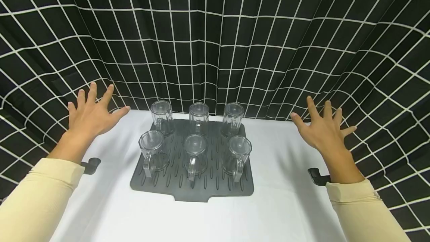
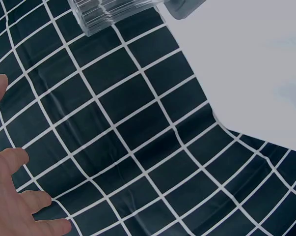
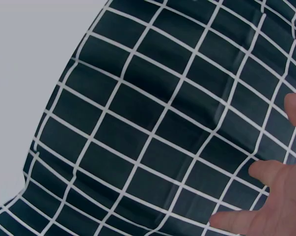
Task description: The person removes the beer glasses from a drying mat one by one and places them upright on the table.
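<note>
My left hand [image 1: 90, 117] is held out with fingers spread, to the left of a dark grey drying mat [image 1: 191, 194], and holds nothing. On the other side, my right hand [image 1: 320, 132] is likewise spread and holds nothing. Clear glass mugs stand upside down on the mat in two rows of three. The front row has a left mug [image 1: 152, 142], a middle mug [image 1: 196, 145] and a right mug [image 1: 239, 147], their handles toward me. Behind them are a left glass [image 1: 162, 109], a middle glass [image 1: 199, 111] and a right glass [image 1: 233, 112].
The mat lies on a white table [image 1: 275, 212]. A black cloth [image 1: 215, 33] with a white grid hangs behind the table and along both sides. Dark wrist camera mounts stick out inward from the left sleeve [image 1: 43, 193] and the right sleeve [image 1: 366, 208].
</note>
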A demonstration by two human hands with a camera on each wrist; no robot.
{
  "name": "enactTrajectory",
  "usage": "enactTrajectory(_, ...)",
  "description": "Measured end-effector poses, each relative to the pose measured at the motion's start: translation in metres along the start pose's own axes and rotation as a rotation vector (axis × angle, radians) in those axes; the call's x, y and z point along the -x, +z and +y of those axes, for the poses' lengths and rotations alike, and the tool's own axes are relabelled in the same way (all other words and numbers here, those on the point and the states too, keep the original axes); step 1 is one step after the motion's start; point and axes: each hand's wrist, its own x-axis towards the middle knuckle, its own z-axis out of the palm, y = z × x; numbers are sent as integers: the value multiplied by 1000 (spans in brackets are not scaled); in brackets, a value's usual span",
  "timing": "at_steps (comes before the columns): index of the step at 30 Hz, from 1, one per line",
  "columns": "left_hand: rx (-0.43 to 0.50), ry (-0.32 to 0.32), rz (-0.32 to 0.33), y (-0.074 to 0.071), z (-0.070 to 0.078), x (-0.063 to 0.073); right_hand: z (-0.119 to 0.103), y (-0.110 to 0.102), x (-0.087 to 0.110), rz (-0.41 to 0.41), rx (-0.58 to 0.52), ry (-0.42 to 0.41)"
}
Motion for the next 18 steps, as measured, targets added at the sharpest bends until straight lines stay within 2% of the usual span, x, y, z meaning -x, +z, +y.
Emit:
enactTrajectory(8,19,35,19,3,1,8,-1,-1,9,13,-16,-1)
enactTrajectory(18,41,55,13,22,0,27,-2,6,19,22,-21,-6)
